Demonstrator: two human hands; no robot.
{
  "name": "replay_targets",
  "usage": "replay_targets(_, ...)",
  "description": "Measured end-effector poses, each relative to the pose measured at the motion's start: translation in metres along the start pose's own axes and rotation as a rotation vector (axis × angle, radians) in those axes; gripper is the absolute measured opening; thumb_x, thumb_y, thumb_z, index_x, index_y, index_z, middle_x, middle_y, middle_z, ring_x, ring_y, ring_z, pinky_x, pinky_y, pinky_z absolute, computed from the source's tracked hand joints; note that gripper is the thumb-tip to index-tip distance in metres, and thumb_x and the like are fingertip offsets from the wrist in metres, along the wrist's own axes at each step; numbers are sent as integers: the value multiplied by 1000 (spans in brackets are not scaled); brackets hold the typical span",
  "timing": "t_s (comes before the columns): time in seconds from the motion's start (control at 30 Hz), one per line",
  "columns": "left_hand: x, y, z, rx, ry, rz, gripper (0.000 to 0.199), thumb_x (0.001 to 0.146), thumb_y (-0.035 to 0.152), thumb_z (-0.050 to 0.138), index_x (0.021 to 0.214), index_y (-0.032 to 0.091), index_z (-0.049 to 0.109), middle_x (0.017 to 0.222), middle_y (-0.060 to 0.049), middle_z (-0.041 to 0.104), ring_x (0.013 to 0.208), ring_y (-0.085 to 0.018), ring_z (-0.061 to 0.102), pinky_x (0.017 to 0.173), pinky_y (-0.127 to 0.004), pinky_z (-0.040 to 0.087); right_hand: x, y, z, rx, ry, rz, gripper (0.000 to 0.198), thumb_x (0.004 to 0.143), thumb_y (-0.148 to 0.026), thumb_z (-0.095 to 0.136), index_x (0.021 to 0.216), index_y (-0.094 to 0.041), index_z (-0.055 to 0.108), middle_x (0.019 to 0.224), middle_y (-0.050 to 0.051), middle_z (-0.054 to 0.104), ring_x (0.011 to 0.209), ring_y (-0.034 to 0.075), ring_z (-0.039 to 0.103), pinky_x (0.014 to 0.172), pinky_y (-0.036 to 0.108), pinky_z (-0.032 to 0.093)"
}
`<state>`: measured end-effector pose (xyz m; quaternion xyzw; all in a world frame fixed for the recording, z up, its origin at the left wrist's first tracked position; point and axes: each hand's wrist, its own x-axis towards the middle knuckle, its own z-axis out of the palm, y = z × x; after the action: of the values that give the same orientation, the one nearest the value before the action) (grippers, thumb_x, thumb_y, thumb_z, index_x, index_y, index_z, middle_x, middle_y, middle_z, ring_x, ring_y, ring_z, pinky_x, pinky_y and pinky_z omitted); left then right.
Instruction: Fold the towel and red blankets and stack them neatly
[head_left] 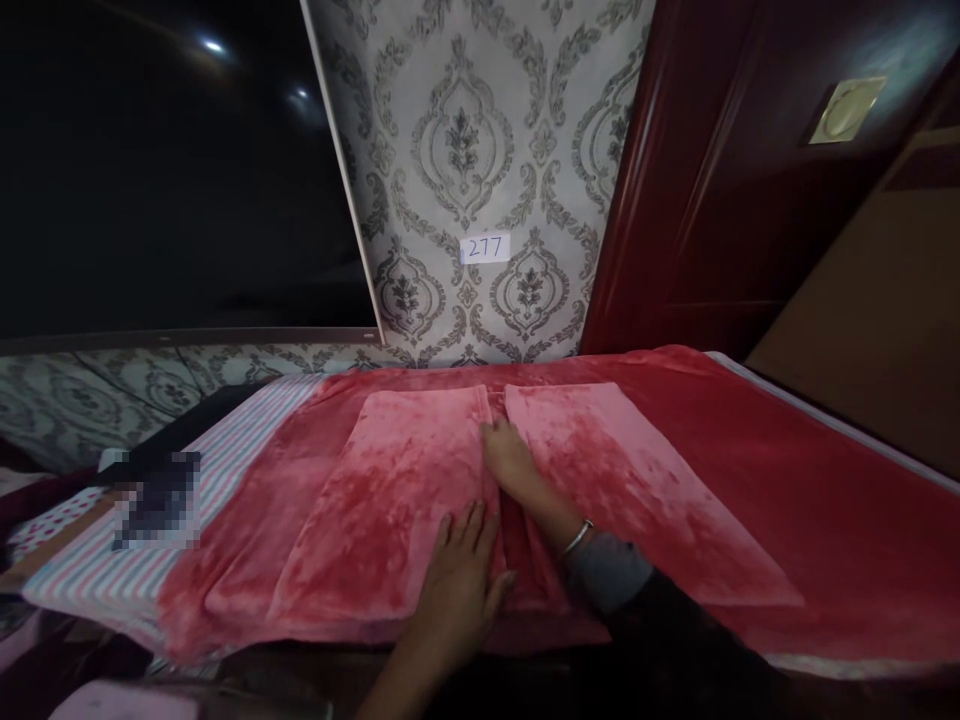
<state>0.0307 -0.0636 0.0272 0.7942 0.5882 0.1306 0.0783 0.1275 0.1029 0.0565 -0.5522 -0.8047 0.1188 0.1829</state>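
Head view: both my hands are over the middle of a red plush cloth (787, 480), at the inner edge of the lighter pink left panel (397, 470) that lies on it. My left hand (459, 580) rests palm-down on that panel's near inner corner, fingers straight and parted, grasping nothing. My right hand (514, 460), below which a bracelet (577, 538) circles the wrist, is farther along the same edge, toward the patterned wall (461, 150); its fingers curl down at the fabric, but whether they pinch it or merely press, I cannot tell. Across a narrow darker strip (514, 535) lies the matching right panel (630, 480), spread flat, my right forearm crossing its near inner side. I take the step in hand to be straightening, the left palm steadying the panel while the right fingers tend its edge. To my mind the next move calls for light weight on the corner and a slow pass of the right fingers toward me, because plush this soft could ruck under a hard push.
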Motion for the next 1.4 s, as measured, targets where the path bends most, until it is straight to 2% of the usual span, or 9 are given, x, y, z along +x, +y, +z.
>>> replay_targets(0.1,0,1,5,16,12,1,67,94,36,53,155,14,36,160,-15,35,151,-32,30,122,-62,27,0,-12,-1,-70,37,-111,59,99,-26,45,156,-13,37,164,16,25,150,31,24,120,46,25)
replay_targets(0.2,-3,2,3,0,10,7,69,93,34,55,156,15,33,161,-15,33,151,-32,29,122,-62,26,2,-10,11,-106,-66,-178,68,101,-41,47,159,-13,29,167,15,17,154,29,13,122,50,15)
replay_targets(0.37,-14,-22,-24,-97,24,63,55,97,37,50,150,22,47,152,-11,51,143,-25,46,120,-49,36,13,-4,20,-151,-213,-143,66,101,-47,45,155,-9,36,163,20,28,151,32,23,120,54,18)
replay_targets(0.53,-18,-74,-53,102,258,-106,52,98,42,46,144,20,54,150,-14,53,144,-32,43,122,-63,22,52,-19,-1,-175,-110,-148,63,104,-46,39,155,-9,37,161,19,31,151,31,23,120,53,17)
replay_targets(0.73,-25,-103,-23,237,186,-339,64,93,50,52,151,24,46,163,-16,32,152,-41,23,116,-71,23,85,2,21,-179,-116,-160,64,103,-49,38,156,-12,36,164,16,25,153,28,15,121,54,16)
replay_targets(1.0,-29,-99,-11,209,184,-360,66,92,51,52,152,26,43,164,-14,31,152,-42,22,116,-72,21,91,16,40,-160,-184,-68,68,103,-49,39,158,-10,30,165,16,23,153,27,16,121,51,18)
replay_targets(1.23,-39,-133,-37,-74,368,-282,53,93,49,48,137,23,61,152,-12,52,144,-31,43,119,-58,32,63,-12,14,-138,-154,-21,70,103,-53,39,157,-8,31,164,21,23,154,33,12,120,53,19)
replay_targets(1.33,-42,-165,-63,-266,481,-424,63,85,58,54,133,18,63,146,-14,57,139,-33,49,119,-53,35,31,-16,15,-103,-37,-100,74,101,-56,43,159,-11,29,165,21,18,154,34,9,121,52,16)
replay_targets(1.4,-40,-183,-78,-462,436,-578,71,79,60,61,135,17,60,143,-15,59,134,-35,54,115,-53,41,11,-14,22,-85,-46,-127,76,101,-58,43,159,-12,28,165,20,18,154,33,10,121,50,16)
